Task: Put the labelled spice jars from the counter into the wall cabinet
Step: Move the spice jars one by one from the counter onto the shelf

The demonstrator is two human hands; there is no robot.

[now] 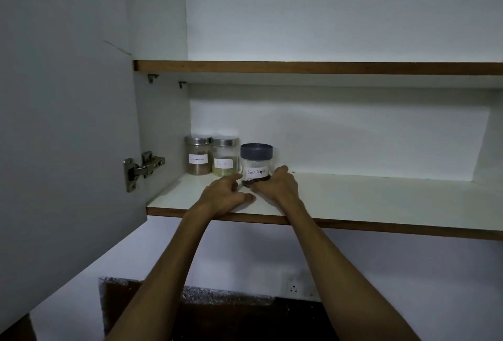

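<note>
The wall cabinet (pixel 326 27) stands open, its door (pixel 68 95) swung out on the left. The lower shelf (pixel 381 199) carries three jars at its left rear; the room to their right is open, and the upper shelf (pixel 313 67) shows nothing on it.

The Black Pepper jar (pixel 256 161) stands upright, just beside the fennel jar (pixel 225 157) and a third jar (pixel 198 155) whose label is unreadable.

The right hand (pixel 275 182) curls around the Black Pepper jar's base. The left hand (pixel 227 191) rests on the shelf, fingers loosely spread, forefinger extended toward the same jar.

Risk: a sideways nudge could knock it into the fennel jar. Withdrawing carelessly may drag it toward the front edge.
</note>
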